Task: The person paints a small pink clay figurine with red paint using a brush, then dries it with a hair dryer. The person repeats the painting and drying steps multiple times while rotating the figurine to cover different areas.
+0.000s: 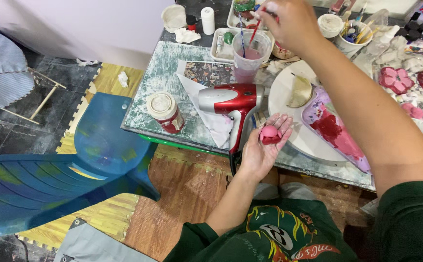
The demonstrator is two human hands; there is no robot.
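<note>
My left hand (pixel 265 148) is palm up at the table's near edge, cradling a small pink-painted clay piece (pixel 270 134). My right hand (pixel 291 22) reaches to the back of the table and grips a thin red-handled paintbrush (pixel 256 28), whose tip dips into a clear plastic cup (pixel 250 58) of pinkish water. A red and silver hair dryer (pixel 231 104) lies on the table just left of my left hand.
A white round board (pixel 289 126) carries a plastic sheet smeared with red and pink paint (pixel 333 128). A lidded jar (pixel 165 111), paint trays, brush cups and pink clay flowers (pixel 396 80) crowd the table. A blue plastic chair (pixel 75 165) stands to the left.
</note>
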